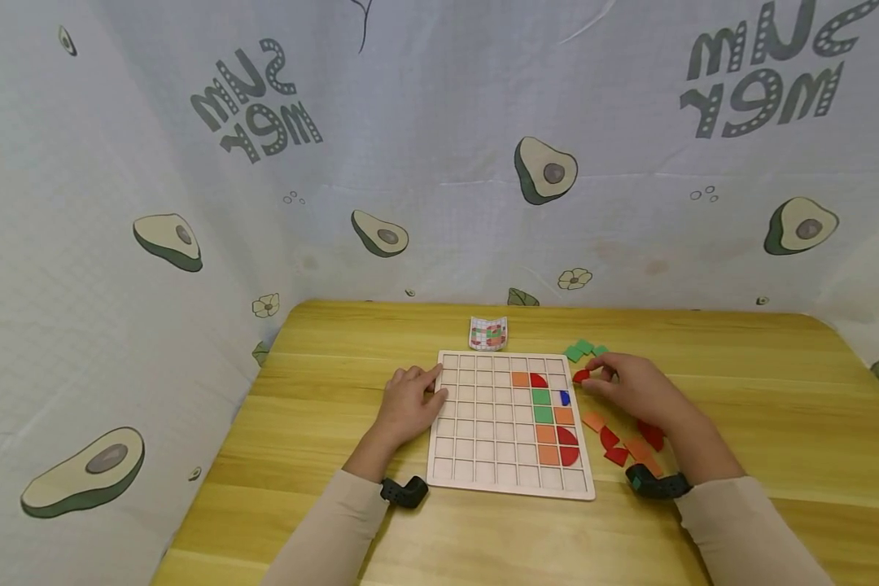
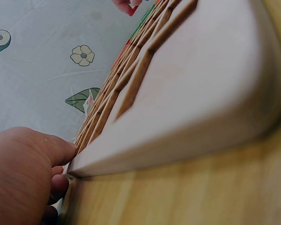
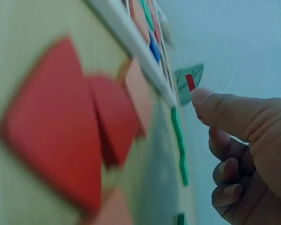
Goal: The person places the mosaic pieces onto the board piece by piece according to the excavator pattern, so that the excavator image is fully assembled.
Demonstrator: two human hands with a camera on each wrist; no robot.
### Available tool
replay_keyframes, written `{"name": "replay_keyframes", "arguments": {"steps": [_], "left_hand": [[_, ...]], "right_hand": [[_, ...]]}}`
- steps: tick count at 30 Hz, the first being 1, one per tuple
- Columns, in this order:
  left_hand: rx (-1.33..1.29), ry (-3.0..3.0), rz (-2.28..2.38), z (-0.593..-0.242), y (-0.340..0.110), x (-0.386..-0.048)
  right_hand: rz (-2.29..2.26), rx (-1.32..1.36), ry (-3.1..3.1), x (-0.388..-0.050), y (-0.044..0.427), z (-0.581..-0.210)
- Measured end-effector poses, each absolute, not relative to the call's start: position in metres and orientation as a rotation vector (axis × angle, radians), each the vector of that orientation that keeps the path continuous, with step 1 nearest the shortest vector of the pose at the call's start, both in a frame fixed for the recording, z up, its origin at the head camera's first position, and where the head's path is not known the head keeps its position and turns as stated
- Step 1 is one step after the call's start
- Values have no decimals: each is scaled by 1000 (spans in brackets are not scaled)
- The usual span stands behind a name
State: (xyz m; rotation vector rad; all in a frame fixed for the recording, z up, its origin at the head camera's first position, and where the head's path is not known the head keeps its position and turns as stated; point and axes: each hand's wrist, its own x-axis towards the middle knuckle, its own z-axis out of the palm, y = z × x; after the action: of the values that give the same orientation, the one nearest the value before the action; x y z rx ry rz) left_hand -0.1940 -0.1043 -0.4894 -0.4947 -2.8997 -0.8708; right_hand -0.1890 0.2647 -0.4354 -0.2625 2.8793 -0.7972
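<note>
My right hand (image 1: pixel 633 389) pinches a small red piece (image 1: pixel 582 376) between thumb and fingers, just off the right edge of a pale wooden grid board (image 1: pixel 483 487). Seen edge-on in the right wrist view, that red piece (image 3: pixel 190 83) is a thin strip; the other fingers curl below it. My left hand (image 1: pixel 408 404) rests against the board's left edge, thumb and forefinger touching the rim. Orange squares (image 1: pixel 520 379), green squares (image 1: pixel 542 397), red rounded pieces (image 1: pixel 568 456) and a blue piece (image 1: pixel 565 398) sit in cells toward the board's right side.
Loose red pieces (image 1: pixel 609 437) and orange pieces (image 1: pixel 639 449) lie right of the board, under my right forearm. Several green pieces (image 1: pixel 583 347) are near its far right corner. A small pattern card (image 1: pixel 487 334) stands behind the board. A printed curtain (image 1: pixel 454 179) hangs beyond the table.
</note>
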Motion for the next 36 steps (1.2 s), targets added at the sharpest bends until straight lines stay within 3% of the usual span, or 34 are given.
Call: {"name": "replay_keyframes", "arguments": {"steps": [15,36], "left_hand": [[-497,-2924,-871,-490,-103,-194],[-494,-2920,-883,-485,-104,-193]], "right_hand": [[-732,-454,2751,-194,194,-433],[-729,-568,2734,-198,189,-444]]}}
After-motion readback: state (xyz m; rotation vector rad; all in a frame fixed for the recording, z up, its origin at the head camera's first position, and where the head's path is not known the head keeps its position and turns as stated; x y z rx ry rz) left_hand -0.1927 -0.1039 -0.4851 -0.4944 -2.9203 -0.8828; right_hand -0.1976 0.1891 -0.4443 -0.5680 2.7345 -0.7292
